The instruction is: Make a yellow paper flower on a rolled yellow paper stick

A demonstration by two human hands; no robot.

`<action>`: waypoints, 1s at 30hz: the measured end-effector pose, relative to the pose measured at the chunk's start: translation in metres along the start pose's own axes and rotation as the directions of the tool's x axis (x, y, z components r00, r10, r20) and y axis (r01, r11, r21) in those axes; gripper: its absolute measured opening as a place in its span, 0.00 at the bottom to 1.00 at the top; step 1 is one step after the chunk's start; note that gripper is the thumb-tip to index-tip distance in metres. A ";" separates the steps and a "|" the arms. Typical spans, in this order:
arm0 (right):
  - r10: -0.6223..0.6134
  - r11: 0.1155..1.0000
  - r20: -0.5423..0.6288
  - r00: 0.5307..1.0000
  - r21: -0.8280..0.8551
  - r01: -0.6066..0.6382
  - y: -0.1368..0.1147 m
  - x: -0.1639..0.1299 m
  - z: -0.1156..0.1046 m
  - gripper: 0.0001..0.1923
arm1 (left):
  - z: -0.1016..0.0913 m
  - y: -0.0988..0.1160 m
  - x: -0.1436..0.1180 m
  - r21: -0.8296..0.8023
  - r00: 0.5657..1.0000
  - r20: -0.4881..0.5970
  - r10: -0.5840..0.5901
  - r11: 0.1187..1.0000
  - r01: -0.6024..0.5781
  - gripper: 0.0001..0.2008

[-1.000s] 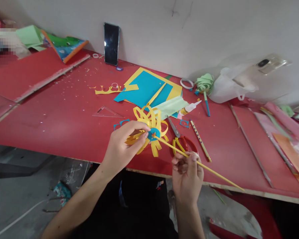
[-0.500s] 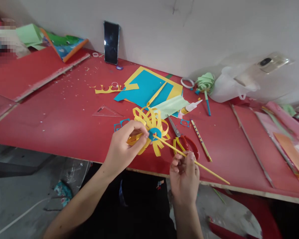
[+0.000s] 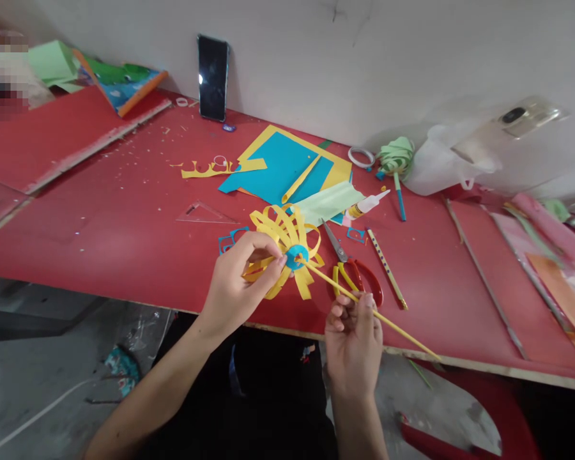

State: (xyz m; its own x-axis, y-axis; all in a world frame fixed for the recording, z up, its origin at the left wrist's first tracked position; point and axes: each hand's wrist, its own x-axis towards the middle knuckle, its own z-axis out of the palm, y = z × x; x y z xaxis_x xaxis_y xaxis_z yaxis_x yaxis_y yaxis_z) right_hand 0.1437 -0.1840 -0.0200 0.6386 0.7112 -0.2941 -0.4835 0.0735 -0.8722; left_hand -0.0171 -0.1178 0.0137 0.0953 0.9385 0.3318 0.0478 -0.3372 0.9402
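Observation:
My left hand (image 3: 242,281) pinches a paper flower (image 3: 287,220) at the edge of its blue round centre (image 3: 296,257). The flower has looped yellow strips for petals, spread around the centre. A thin yellow stick (image 3: 402,332) meets the centre at its near end and slants down to the right. Thumb and fingers of my right hand (image 3: 357,342) are closed around the stick's middle. Just behind the stick lie scissors (image 3: 347,265) with red and yellow handles. Whether the stick passes through the centre or only touches it, I cannot tell.
Blue and yellow paper sheets (image 3: 287,166) lie behind the flower, beside a glue bottle (image 3: 368,204). A pencil (image 3: 387,268) and a clear set square (image 3: 204,214) rest on the red table (image 3: 115,236). A phone (image 3: 213,80) leans on the wall. A green paper flower (image 3: 397,156) lies near a plastic bag (image 3: 429,166).
The flower's petals have shifted and turned slightly to the left. Both hands keep their holds on the flower and stick, almost in place.

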 end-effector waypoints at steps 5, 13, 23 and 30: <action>-0.004 1.000 -0.020 1.000 0.023 0.004 0.000 -0.001 0.000 0.16 | 0.001 -0.002 -0.001 -0.009 1.000 -0.016 -0.005 1.000 0.005 0.04; -0.052 0.998 -0.009 0.999 -0.038 0.052 0.001 -0.002 -0.001 0.17 | 0.001 -0.003 0.001 0.012 0.998 -0.009 -0.062 0.998 0.062 0.05; -0.105 0.994 -0.027 0.994 0.002 0.106 -0.001 0.000 -0.003 0.16 | 0.002 -0.005 0.001 0.038 0.999 0.017 -0.040 0.999 0.039 0.00; 0.053 0.987 -0.004 0.999 0.152 -0.052 -0.003 -0.003 0.003 0.17 | 0.001 -0.007 0.000 -0.040 0.969 0.184 -0.166 0.984 0.176 0.11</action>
State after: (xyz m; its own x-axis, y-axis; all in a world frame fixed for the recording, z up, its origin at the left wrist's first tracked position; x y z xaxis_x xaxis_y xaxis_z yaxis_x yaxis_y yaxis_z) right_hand 0.1413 -0.1843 -0.0155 0.6144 0.7110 -0.3419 -0.6016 0.1418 -0.7861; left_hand -0.0163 -0.1155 0.0068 0.2674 0.9516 0.1515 0.0244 -0.1639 0.9862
